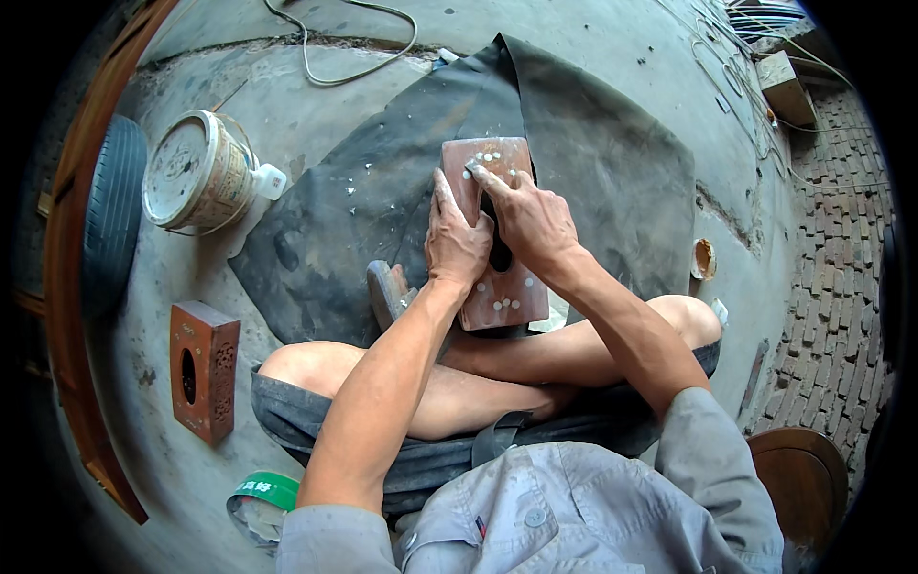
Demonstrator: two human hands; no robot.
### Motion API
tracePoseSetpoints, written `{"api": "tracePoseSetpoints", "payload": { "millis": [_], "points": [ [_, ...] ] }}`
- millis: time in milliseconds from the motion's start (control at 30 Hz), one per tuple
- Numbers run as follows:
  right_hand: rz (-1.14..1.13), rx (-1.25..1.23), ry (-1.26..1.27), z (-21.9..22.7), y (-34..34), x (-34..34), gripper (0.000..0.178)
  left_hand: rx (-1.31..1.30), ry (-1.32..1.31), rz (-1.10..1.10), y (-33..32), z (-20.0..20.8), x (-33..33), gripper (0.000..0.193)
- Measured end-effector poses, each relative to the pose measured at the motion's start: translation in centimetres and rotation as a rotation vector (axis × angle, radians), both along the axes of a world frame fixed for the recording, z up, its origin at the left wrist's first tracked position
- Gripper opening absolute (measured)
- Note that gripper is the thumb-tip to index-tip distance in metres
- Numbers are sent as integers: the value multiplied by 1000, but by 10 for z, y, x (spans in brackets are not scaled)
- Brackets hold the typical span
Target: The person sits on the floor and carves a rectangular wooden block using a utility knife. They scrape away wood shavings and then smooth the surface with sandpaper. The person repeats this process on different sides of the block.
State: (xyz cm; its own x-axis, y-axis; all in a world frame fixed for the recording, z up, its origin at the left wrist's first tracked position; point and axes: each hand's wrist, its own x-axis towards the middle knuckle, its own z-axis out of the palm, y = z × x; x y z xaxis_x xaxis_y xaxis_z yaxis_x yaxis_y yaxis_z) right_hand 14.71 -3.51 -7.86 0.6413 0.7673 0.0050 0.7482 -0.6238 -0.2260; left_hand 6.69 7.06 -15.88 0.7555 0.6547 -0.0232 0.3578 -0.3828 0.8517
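Note:
A reddish-brown wooden tissue box with a dark oval slot lies in front of my crossed legs. Pale round dots are set near both its ends. My left hand grips the box along its left side, thumb close to the slot. Over the slot's far part reaches my right hand, its index fingertip pressed down near the dots at the far left corner. A small greyish piece shows under that fingertip, too small to identify. Beside my left wrist stands a grey block-like piece, partly hidden by the arm.
Dark sheeting spreads beneath the work. On the left are a stained lidded bucket, a tyre and a second carved tissue box. A green-banded roll lies near my left elbow; a small round container lies right.

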Motion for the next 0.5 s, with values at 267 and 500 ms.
{"api": "tracePoseSetpoints", "payload": {
  "millis": [267,500],
  "points": [
    [-41,19,71,6,15,4,58,-68,40,-20,0,10,1,100],
    [-91,31,50,-3,2,6,53,72,-29,-81,0,6,-2,95]
  ]
}}
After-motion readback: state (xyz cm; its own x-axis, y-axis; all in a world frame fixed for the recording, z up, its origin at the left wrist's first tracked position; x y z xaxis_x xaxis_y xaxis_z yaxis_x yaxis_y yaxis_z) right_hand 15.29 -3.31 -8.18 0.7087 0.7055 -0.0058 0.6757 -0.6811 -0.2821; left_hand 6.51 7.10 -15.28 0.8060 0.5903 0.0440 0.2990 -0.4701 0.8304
